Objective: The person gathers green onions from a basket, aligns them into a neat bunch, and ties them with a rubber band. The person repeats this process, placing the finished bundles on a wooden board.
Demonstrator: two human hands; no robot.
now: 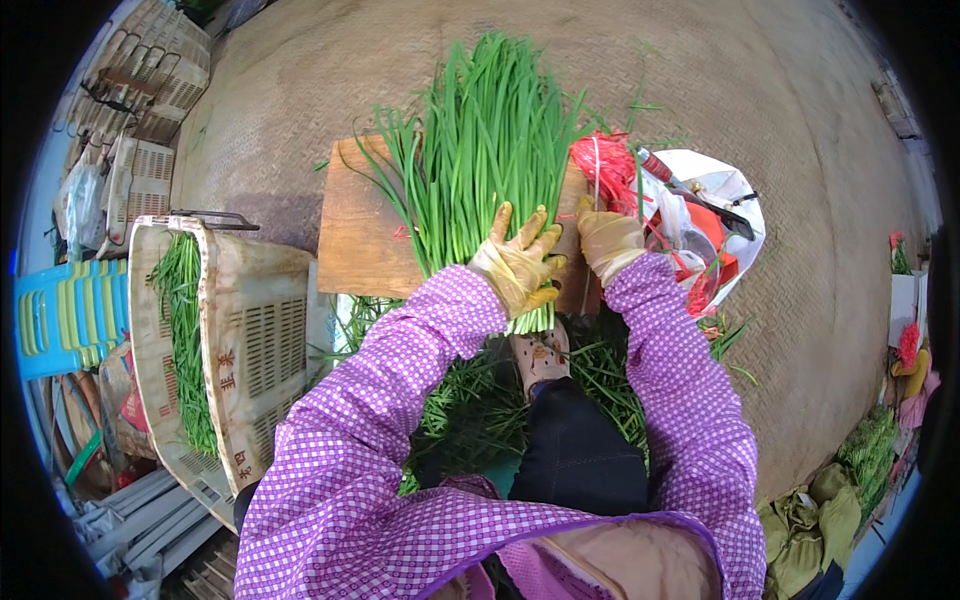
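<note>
A thick bundle of long green leafy stalks, like garlic chives, [491, 150] lies across a wooden board [367, 247], its pale cut ends towards me. My left hand [521, 262], in a yellowed glove, rests on the bundle near those ends with its fingers spread. At the board's right edge is my right hand [609, 234], gloved too, its fingers curled next to a thin pale strand; whether it grips the strand I cannot tell. Just above it lies a bunch of red plastic twine [606, 169]. A short piece of red tie shows between the hands.
A plastic crate [259, 337] with green stalks [187, 337] stands on the left. More crates [142, 180] and stacked plastic stools [71, 315] are beyond it. A white bag [739, 187] with red and clear plastic is at the right. Loose leaves [480, 412] cover the floor around my shoe [541, 356].
</note>
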